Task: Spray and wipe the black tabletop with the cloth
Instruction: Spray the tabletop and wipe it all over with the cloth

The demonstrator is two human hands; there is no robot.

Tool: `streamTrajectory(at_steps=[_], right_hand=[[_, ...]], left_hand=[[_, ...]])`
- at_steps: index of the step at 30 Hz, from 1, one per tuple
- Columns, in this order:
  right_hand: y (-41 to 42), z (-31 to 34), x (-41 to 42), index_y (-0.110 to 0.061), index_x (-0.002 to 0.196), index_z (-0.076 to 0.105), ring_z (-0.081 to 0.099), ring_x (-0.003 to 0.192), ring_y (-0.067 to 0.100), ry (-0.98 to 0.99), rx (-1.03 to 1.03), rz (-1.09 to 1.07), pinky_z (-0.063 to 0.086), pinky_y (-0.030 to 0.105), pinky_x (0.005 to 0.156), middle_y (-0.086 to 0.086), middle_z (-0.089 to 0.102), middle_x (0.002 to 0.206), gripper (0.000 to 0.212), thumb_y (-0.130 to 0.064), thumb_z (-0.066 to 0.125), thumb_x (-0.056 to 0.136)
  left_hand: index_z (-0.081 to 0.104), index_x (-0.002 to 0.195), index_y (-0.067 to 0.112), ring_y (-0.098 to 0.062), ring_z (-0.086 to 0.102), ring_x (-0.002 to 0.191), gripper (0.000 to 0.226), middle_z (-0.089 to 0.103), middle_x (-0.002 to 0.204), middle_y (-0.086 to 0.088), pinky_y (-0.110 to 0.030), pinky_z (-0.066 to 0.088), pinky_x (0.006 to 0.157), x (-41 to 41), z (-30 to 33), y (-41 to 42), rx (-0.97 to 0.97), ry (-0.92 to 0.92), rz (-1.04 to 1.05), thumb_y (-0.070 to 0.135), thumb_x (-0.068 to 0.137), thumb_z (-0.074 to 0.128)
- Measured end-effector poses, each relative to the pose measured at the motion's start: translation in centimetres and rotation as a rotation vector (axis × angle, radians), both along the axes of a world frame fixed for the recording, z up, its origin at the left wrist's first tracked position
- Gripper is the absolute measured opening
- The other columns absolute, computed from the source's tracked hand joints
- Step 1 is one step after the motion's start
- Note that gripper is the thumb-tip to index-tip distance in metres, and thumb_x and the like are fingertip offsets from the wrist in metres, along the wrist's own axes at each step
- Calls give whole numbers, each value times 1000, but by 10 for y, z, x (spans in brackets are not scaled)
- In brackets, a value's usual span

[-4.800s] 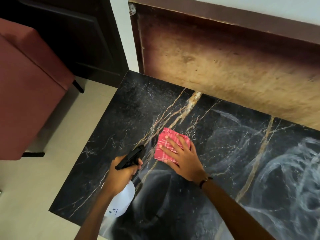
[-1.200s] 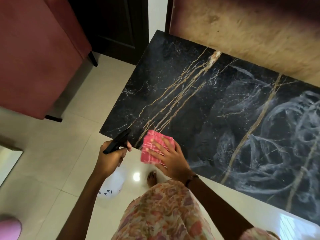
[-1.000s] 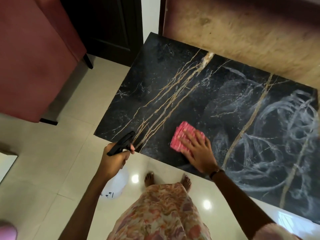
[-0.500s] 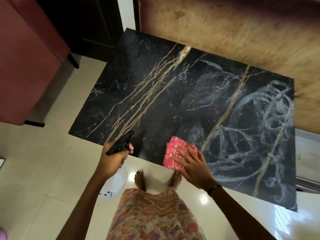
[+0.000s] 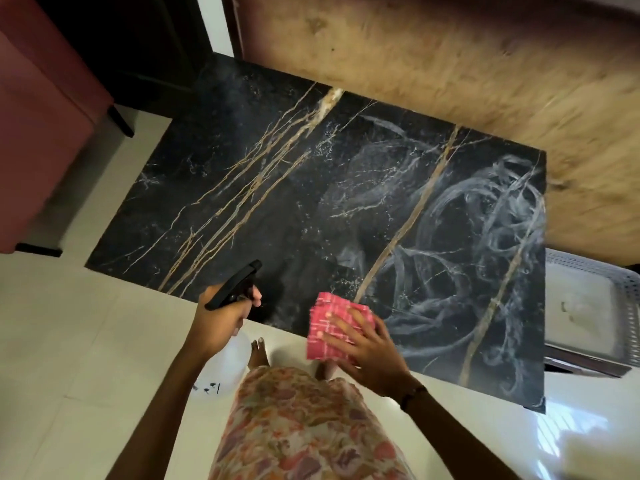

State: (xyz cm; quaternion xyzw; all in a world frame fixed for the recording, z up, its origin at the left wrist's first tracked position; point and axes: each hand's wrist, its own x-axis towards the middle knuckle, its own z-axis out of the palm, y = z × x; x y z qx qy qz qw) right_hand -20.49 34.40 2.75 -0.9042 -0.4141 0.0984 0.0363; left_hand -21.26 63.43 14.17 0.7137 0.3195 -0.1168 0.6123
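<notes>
The black marble tabletop with gold veins fills the middle of the head view; whitish swirled smears cover its right half. My right hand presses a folded pink checked cloth flat at the table's near edge, part of the cloth hanging over the edge. My left hand grips a spray bottle by its black trigger head, just off the near edge, nozzle pointing toward the table. The bottle's white body hangs below my hand over the floor.
A red upholstered seat stands at the left, a brown wooden panel behind the table. A white perforated basket sits beyond the table's right end. Pale floor tiles and my floral dress lie below.
My right hand slid the cloth from the table's left part along the near edge to the right. The view shifted right, revealing the right end. My left hand kept its hold on the bottle.
</notes>
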Motion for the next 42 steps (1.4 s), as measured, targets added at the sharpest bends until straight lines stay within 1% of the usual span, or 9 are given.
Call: streamTrajectory(at_steps=[8, 11, 15, 19, 24, 30, 33, 37, 42], right_hand=[[45, 1, 59, -40, 146, 25, 21, 143, 30, 69, 6, -350, 22, 64, 106, -2, 24, 157, 55, -54, 35, 94], [56, -1, 36, -42, 146, 24, 25, 142, 31, 64, 31, -170, 27, 65, 106, -4, 27, 156, 54, -54, 33, 94], [-6, -1, 27, -43, 145, 21, 22, 143, 25, 27, 65, 72, 23, 58, 112, -6, 25, 154, 52, -56, 31, 96], [-51, -2, 75, -42, 145, 25, 19, 143, 24, 37, 2, -87, 30, 62, 108, -4, 29, 154, 51, -56, 28, 96], [7, 2, 129, -40, 146, 27, 19, 144, 30, 59, -58, -268, 21, 65, 108, -3, 21, 158, 54, -58, 25, 95], [42, 1, 90, -42, 145, 25, 23, 143, 31, 51, 26, -9, 19, 61, 111, -4, 27, 155, 51, -54, 29, 96], [-6, -1, 95, -42, 143, 29, 26, 142, 26, -2, 49, 59, 23, 57, 112, -4, 28, 153, 49, -56, 28, 96], [-27, 0, 146, -40, 144, 26, 27, 141, 28, 1, -37, -148, 32, 59, 106, 1, 34, 152, 53, -59, 28, 95], [62, -3, 189, -41, 146, 24, 19, 144, 30, 33, -11, -388, 14, 63, 108, -4, 19, 157, 56, -56, 35, 93]], left_hand=[[66, 81, 5, -4, 42, 32, 26, 63, 69, -8, -15, 34, 35, 11, 3, -22, 44, 13, -18, -11, 85, 46], [66, 74, 10, -5, 41, 29, 27, 61, 48, 2, -15, 33, 33, 17, 1, -30, 87, 59, -6, -8, 86, 49], [65, 79, 4, -4, 42, 29, 22, 61, 49, 3, -13, 32, 32, 21, 3, -41, 71, 57, 8, -8, 87, 48], [66, 81, 0, -4, 40, 31, 20, 61, 52, 2, -13, 32, 33, 25, 4, -50, 27, 47, 50, -10, 85, 48], [65, 85, -5, -7, 41, 39, 19, 62, 74, -14, -16, 33, 36, 32, 3, -52, -18, 21, 45, -12, 84, 47], [65, 77, 4, -4, 40, 33, 27, 63, 52, 2, -15, 32, 35, 50, -2, -47, -30, 41, 26, -14, 82, 46], [65, 77, 5, -3, 40, 33, 28, 64, 68, -8, -15, 33, 36, 62, -1, -39, -51, 51, 22, -15, 82, 46], [64, 77, 4, -4, 41, 32, 27, 62, 73, -14, -14, 32, 35, 81, -2, -29, -74, 56, -9, -15, 82, 46], [64, 76, 7, -2, 45, 35, 28, 62, 73, -13, -13, 33, 37, 106, -7, -19, -78, 60, -80, -15, 82, 47]])
